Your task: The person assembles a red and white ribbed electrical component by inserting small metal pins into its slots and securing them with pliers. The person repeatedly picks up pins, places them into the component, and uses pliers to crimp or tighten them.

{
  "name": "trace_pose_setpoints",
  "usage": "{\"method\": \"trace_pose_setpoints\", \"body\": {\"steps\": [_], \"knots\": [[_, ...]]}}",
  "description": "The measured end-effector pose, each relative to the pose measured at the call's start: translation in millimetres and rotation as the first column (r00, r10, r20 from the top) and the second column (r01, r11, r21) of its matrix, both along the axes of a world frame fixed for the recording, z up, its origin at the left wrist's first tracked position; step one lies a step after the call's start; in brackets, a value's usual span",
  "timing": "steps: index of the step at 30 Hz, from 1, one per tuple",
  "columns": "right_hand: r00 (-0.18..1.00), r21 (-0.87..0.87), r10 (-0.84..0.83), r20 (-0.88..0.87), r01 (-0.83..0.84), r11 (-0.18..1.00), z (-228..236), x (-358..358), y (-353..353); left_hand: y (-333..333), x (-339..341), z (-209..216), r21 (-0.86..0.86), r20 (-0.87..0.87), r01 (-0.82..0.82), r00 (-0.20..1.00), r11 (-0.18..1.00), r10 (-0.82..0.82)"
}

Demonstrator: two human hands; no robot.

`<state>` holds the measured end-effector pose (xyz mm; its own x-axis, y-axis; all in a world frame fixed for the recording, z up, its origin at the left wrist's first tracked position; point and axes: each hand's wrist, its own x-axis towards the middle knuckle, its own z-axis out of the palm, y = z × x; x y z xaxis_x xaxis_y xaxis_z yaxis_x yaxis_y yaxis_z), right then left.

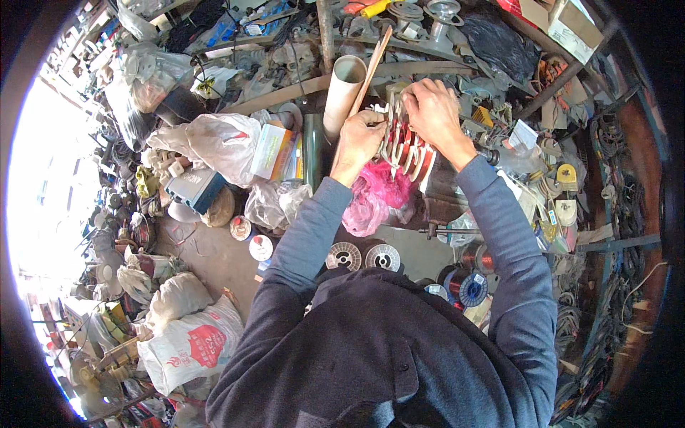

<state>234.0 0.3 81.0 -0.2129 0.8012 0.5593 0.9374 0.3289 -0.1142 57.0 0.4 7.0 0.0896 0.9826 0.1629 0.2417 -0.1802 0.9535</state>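
Both arms reach forward to a row of pale flat rings with red bands between them, like a coil-winding former (410, 158). At its left side my left hand (359, 141) is closed, thumb and fingertips pinched together. What lies in that pinch is too small to make out. My right hand (437, 114) arches over the former's far right part with its fingers bent downward. Its fingertips are close together at the rings, and whatever they grip is hidden. Below the former bulges a crumpled pink plastic bag (374, 200).
A wide cardboard tube (345, 93) and a thin wooden strip (372, 71) stand beyond my left hand. A blue case (194, 191) and a clear plastic bag (214, 146) lie to the left. Wire spools (474, 289) sit near my body. Cluttered shelves (399, 68) line the far side.
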Motion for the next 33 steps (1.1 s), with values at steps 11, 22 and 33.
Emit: {"method": "trace_pose_setpoints", "body": {"steps": [11,22,33], "knots": [[1.000,0.013,0.020,-0.019,-0.019,1.000,-1,2,1,-25,2,-19,0.210,0.328,-0.197,0.937,0.958,0.120],[0.998,0.025,-0.027,0.049,0.025,0.999,-5,3,1,12,-24,-74,-0.464,0.877,0.541,0.391,0.702,0.279],[0.985,0.075,-0.075,-0.156,0.087,0.993,-7,2,-6,1,3,-92,-0.367,0.929,0.616,0.286,0.698,0.236]]}}
